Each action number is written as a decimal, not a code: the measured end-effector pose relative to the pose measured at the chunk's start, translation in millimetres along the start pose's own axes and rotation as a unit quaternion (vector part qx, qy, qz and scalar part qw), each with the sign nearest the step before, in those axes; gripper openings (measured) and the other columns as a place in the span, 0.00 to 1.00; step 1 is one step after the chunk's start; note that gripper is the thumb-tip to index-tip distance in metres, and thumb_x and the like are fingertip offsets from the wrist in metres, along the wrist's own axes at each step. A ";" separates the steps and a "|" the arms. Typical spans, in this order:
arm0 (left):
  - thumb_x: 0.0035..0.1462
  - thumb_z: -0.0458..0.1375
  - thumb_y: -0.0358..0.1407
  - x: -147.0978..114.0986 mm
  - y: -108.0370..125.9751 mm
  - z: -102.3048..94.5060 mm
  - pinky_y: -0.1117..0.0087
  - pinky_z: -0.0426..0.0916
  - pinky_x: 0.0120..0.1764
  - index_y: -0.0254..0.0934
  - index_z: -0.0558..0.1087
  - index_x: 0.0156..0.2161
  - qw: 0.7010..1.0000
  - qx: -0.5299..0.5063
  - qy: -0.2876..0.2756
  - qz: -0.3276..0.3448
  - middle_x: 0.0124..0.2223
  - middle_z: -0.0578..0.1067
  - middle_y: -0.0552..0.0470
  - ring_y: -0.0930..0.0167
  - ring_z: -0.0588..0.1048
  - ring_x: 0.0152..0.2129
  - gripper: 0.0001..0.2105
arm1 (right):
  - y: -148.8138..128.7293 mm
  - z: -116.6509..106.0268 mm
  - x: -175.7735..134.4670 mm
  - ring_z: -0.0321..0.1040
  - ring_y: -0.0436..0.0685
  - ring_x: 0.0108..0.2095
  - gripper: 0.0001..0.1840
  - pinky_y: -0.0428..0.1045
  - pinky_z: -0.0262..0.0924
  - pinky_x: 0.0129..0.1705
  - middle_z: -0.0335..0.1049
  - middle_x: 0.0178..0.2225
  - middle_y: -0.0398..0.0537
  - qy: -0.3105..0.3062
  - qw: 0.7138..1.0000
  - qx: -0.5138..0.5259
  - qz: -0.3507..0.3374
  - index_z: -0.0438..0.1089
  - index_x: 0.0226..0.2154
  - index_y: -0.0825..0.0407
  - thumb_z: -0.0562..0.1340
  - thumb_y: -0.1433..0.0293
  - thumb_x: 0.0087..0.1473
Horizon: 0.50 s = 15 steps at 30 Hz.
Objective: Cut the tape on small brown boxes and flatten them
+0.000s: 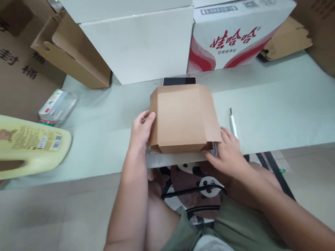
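A brown cardboard box (181, 115) with folded sides and a loose right flap lies near the table's front edge. My left hand (142, 130) pinches its left side, the thumb against the cardboard and the fingers curled behind. At the front right corner, my right hand (227, 151) grips the flap, fingers on the outer side and thumb low near the front. Something greyish shows under that corner, too hidden to name. Just beyond my right hand lies a white-handled craft knife (232, 122), blade pointing away. Behind the box, a dark-screened flat device (179, 81) is partly covered.
A large white carton (140, 44) and a red-and-white water carton (231, 40) stand at the back of the table (280, 104). On the left are an open brown carton (76, 52), a clear bottle (58, 105) lying down and a big yellow jug (29, 146).
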<state>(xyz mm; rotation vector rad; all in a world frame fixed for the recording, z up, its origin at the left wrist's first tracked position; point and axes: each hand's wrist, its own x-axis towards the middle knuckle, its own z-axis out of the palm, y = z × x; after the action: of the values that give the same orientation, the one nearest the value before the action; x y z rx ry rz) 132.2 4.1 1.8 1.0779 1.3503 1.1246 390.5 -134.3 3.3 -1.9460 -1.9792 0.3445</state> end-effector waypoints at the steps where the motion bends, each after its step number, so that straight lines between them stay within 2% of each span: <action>1: 0.51 0.67 0.51 -1.5 3.1 0.7 0.67 0.73 0.41 0.37 0.78 0.41 0.999 -0.011 -0.005 -0.030 0.45 0.79 0.45 0.65 0.78 0.41 0.20 | -0.7 1.2 5.9 0.58 0.81 0.63 0.31 0.74 0.59 0.59 0.65 0.61 0.69 0.004 0.998 0.058 -0.023 0.67 0.57 0.58 0.60 0.59 0.55; 2: 0.50 0.67 0.50 -2.8 6.2 0.9 0.69 0.72 0.37 0.36 0.78 0.38 0.998 -0.018 -0.010 -0.056 0.40 0.80 0.46 0.66 0.78 0.37 0.18 | 0.1 2.4 11.4 0.63 0.78 0.60 0.28 0.71 0.62 0.57 0.69 0.57 0.66 -0.004 0.992 0.124 -0.033 0.68 0.55 0.56 0.60 0.59 0.55; 4: 0.50 0.68 0.47 -4.5 12.4 -0.6 0.72 0.70 0.31 0.36 0.76 0.32 0.995 -0.027 -0.016 -0.090 0.34 0.79 0.48 0.69 0.77 0.31 0.15 | 4.0 6.0 20.0 0.72 0.71 0.49 0.23 0.66 0.68 0.50 0.75 0.46 0.60 -0.024 0.969 0.244 -0.011 0.70 0.49 0.52 0.61 0.59 0.54; 5: 0.49 0.68 0.45 -5.1 15.3 -2.4 0.73 0.69 0.29 0.36 0.75 0.31 0.994 -0.034 -0.016 -0.101 0.33 0.78 0.48 0.69 0.76 0.29 0.14 | 6.3 8.8 22.7 0.73 0.69 0.44 0.21 0.64 0.69 0.47 0.75 0.41 0.57 -0.022 0.958 0.286 0.016 0.70 0.47 0.52 0.62 0.58 0.53; 7: 0.49 0.68 0.44 -6.2 21.3 -7.3 0.74 0.68 0.26 0.36 0.75 0.33 0.992 -0.065 -0.019 -0.109 0.32 0.78 0.49 0.70 0.76 0.28 0.14 | 10.3 15.5 24.3 0.73 0.66 0.41 0.21 0.63 0.69 0.47 0.74 0.40 0.55 0.016 0.942 0.330 0.062 0.69 0.44 0.51 0.66 0.57 0.50; 9: 0.50 0.66 0.46 -8.2 27.7 -12.5 0.73 0.69 0.26 0.37 0.76 0.39 0.988 -0.105 -0.045 -0.103 0.34 0.78 0.49 0.68 0.77 0.29 0.16 | 13.1 21.6 22.5 0.72 0.64 0.42 0.26 0.62 0.69 0.47 0.73 0.43 0.55 0.081 0.931 0.345 0.087 0.67 0.45 0.50 0.70 0.57 0.46; 11: 0.50 0.64 0.48 -11.4 34.1 -15.9 0.70 0.72 0.28 0.39 0.75 0.47 0.979 -0.142 -0.102 -0.103 0.39 0.79 0.47 0.64 0.79 0.33 0.21 | 14.9 25.5 19.8 0.70 0.61 0.39 0.30 0.59 0.70 0.42 0.72 0.43 0.52 0.138 0.923 0.341 0.114 0.65 0.45 0.49 0.73 0.55 0.43; 13: 0.50 0.64 0.50 -15.6 38.5 -16.3 0.64 0.76 0.34 0.42 0.72 0.54 0.966 -0.169 -0.164 -0.108 0.46 0.79 0.46 0.60 0.80 0.40 0.26 | 15.5 26.9 18.4 0.68 0.58 0.36 0.33 0.57 0.69 0.37 0.70 0.40 0.49 0.171 0.918 0.327 0.146 0.64 0.44 0.48 0.74 0.54 0.40; 15: 0.51 0.63 0.51 -19.6 38.9 -13.7 0.58 0.77 0.43 0.46 0.68 0.59 0.957 -0.179 -0.202 -0.108 0.54 0.77 0.46 0.56 0.78 0.47 0.31 | 15.2 27.0 18.5 0.68 0.58 0.35 0.32 0.57 0.69 0.35 0.70 0.39 0.48 0.179 0.915 0.323 0.164 0.64 0.43 0.48 0.75 0.54 0.39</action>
<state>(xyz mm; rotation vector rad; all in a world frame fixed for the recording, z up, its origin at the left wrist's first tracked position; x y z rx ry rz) 120.8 -9.9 43.8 0.8137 0.8745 0.8831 393.5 -113.6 -26.2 -1.7245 -1.1096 0.5875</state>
